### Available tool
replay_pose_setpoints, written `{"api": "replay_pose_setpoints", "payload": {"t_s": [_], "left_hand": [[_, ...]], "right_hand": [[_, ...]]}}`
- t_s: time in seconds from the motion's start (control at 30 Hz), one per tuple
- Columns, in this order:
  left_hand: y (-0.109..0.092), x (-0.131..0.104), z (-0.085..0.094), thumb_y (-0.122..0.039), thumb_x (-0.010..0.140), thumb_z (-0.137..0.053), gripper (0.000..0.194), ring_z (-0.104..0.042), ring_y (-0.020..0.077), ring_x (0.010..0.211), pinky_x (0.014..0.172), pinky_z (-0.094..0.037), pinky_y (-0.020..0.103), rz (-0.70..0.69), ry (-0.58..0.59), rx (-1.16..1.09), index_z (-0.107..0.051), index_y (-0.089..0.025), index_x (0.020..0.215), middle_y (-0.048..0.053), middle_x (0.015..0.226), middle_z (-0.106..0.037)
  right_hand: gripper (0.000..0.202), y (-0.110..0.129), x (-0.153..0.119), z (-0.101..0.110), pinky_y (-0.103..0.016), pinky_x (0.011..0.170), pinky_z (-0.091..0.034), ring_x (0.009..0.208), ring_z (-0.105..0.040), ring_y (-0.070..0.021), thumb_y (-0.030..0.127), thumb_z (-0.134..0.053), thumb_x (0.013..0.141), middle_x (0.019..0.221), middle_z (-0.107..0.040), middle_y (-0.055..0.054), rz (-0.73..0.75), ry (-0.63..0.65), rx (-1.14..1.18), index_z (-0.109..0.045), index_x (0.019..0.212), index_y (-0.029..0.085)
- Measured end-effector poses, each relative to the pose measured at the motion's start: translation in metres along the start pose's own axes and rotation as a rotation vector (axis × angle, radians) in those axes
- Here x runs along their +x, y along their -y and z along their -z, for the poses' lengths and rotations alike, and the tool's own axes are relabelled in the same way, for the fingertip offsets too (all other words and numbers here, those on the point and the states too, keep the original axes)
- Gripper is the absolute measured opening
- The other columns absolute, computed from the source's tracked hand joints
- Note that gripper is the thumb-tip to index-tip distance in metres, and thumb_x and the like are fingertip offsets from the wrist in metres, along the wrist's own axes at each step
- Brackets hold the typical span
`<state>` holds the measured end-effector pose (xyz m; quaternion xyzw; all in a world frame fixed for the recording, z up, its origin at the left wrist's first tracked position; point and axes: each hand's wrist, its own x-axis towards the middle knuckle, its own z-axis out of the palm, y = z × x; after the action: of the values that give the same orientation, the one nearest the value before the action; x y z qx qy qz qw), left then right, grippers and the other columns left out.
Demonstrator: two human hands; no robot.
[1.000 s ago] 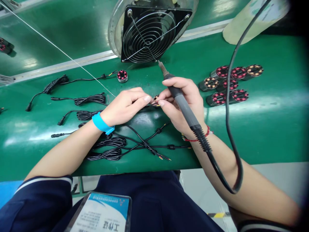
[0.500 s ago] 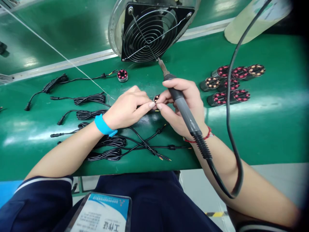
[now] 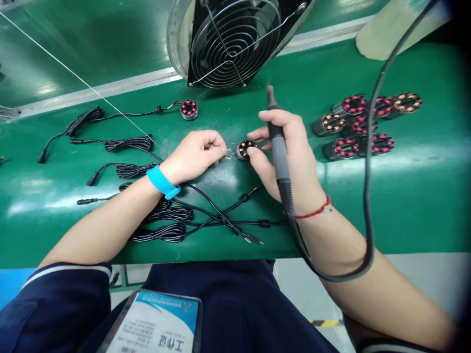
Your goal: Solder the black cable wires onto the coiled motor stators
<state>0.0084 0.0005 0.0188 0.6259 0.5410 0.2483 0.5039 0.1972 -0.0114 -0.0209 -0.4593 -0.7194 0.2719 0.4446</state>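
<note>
My left hand [image 3: 196, 156] is closed in a pinch around the end of a black cable, whose thin coloured wire ends [image 3: 228, 153] stick out past the fingertips. Just right of these, a small stator [image 3: 243, 150] with copper-coloured windings rests at the thumb and fingers of my right hand [image 3: 300, 166]. That same hand carries a soldering iron [image 3: 280, 154] lying across the palm, its tip pointing up and away, clear of the stator. A narrow gap separates the wire ends from the stator.
Coiled black cables [image 3: 162, 213] lie left and in front. A red-wound stator with its cable [image 3: 189, 110] sits farther back. Several stators [image 3: 346, 148] stand grouped at right. A fan with a wire guard [image 3: 230, 54] is at the back; the iron's cord [image 3: 368, 186] loops over my right forearm.
My hands have moved apart: the left one drew back leftward with the wire ends, the right one shifted right. More of the stator shows, and the iron is more upright.
</note>
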Motion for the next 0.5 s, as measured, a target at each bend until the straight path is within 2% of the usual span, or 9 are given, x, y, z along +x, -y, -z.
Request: {"api": "replay_pose_setpoints", "payload": {"t_s": [0.07,0.13,0.27,0.37,0.43,0.5], "left_hand": [[0.004,0.002,0.000,-0.012,0.079,-0.055,0.011,-0.049,0.0089,0.054,0.055,-0.039,0.024,-0.016,-0.031,0.033,-0.059,-0.015,0.071,-0.002,0.057,-0.056],[0.006,0.003,0.000,-0.012,0.080,-0.054,0.011,-0.051,0.0096,0.054,0.056,-0.041,0.026,-0.040,-0.038,0.065,-0.059,-0.016,0.071,-0.002,0.058,-0.058],[0.007,0.002,-0.001,-0.014,0.081,-0.054,0.011,-0.053,0.0100,0.054,0.056,-0.042,0.026,-0.050,-0.039,0.106,-0.059,-0.016,0.072,0.000,0.059,-0.061],[0.007,0.001,-0.002,-0.013,0.081,-0.054,0.011,-0.053,0.0100,0.054,0.055,-0.043,0.027,-0.036,-0.046,0.117,-0.059,-0.016,0.071,0.000,0.059,-0.063],[0.007,0.000,-0.002,-0.014,0.081,-0.055,0.011,-0.053,0.0097,0.052,0.053,-0.043,0.026,-0.030,-0.050,0.125,-0.059,-0.016,0.071,0.000,0.059,-0.063],[0.007,0.000,-0.003,-0.015,0.081,-0.055,0.011,-0.053,0.0091,0.051,0.052,-0.043,0.025,-0.028,-0.057,0.133,-0.059,-0.016,0.071,0.000,0.058,-0.063]], "right_hand": [[0.050,-0.008,-0.001,0.001,-0.046,0.084,-0.058,0.090,-0.068,-0.0226,0.029,-0.067,0.080,0.101,-0.068,-0.003,-0.018,0.005,-0.059,-0.051,0.127,0.031],[0.048,-0.010,-0.001,0.001,-0.041,0.080,-0.059,0.087,-0.069,-0.0209,0.031,-0.067,0.081,0.101,-0.070,-0.002,-0.027,0.025,-0.049,-0.052,0.127,0.032],[0.033,0.001,0.001,0.005,-0.035,0.079,-0.061,0.090,-0.072,-0.0172,0.029,-0.059,0.091,0.100,-0.073,-0.001,-0.040,-0.006,0.005,-0.056,0.124,0.030],[0.031,0.008,0.003,0.011,-0.030,0.072,-0.062,0.084,-0.073,-0.0148,0.029,-0.058,0.093,0.114,-0.071,-0.004,-0.042,-0.080,0.078,-0.060,0.124,0.027],[0.029,0.008,0.002,0.015,-0.032,0.071,-0.060,0.081,-0.072,-0.0152,0.033,-0.061,0.092,0.118,-0.069,-0.006,-0.015,-0.150,0.105,-0.063,0.120,0.025],[0.027,0.007,0.001,0.018,-0.038,0.078,-0.058,0.086,-0.069,-0.0176,0.037,-0.060,0.092,0.114,-0.067,-0.007,-0.006,-0.149,0.101,-0.063,0.115,0.024]]}}
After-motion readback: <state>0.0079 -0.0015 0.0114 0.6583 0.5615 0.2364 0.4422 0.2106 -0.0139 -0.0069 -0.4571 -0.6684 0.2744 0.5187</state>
